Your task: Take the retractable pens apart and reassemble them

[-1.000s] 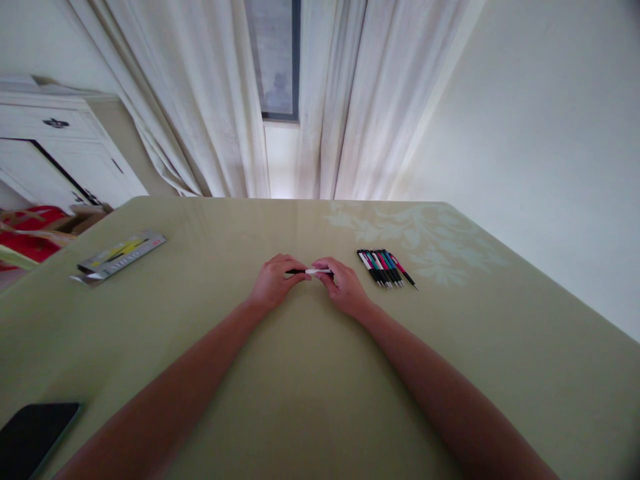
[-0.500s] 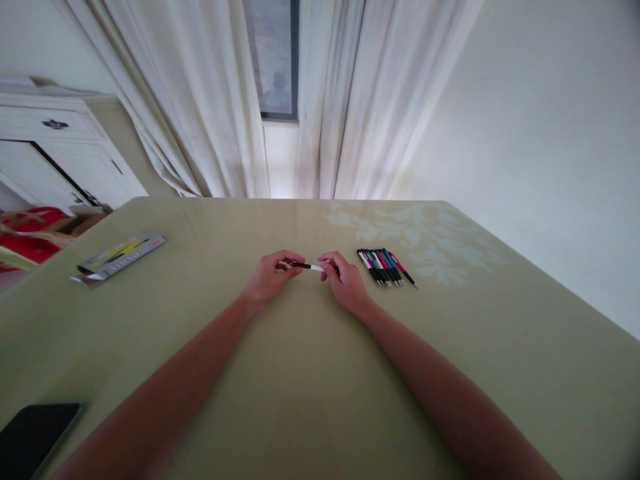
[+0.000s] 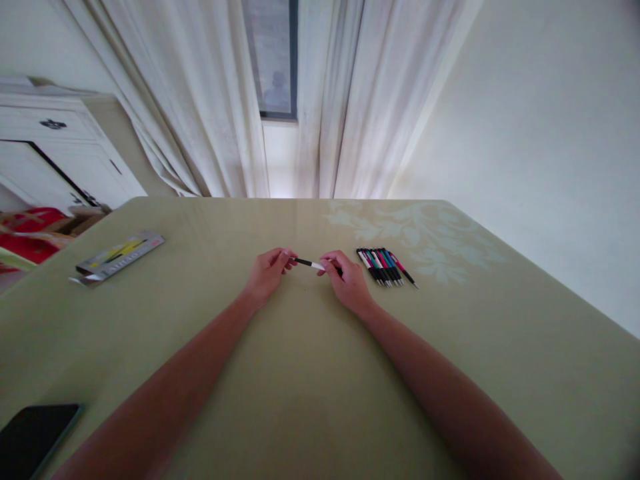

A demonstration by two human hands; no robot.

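Observation:
A white pen with a black grip [image 3: 306, 263] is held sideways between my two hands above the table. My left hand [image 3: 267, 273] is closed, its fingertips pinching the pen's black tip end. Around the white barrel, my right hand [image 3: 346, 281] is wrapped, thumb on top; its fingers hide the far end of the pen. Just right of that hand lie several pens [image 3: 381, 268] side by side in a row, in white, green, pink and blue with black grips. One pink pen [image 3: 403, 269] lies slanted at the row's right end.
On the left of the pale green table [image 3: 310, 373] lies a grey and yellow box [image 3: 120, 259] with its end flap open. A black phone [image 3: 37, 437] rests at the near left corner. Beyond the table are a white cabinet [image 3: 65, 147] and curtains [image 3: 210, 100].
My left hand's fingers have drawn in to a pinch at the pen's tip, moving slightly left, and more of the black grip shows. My right hand has hardly moved.

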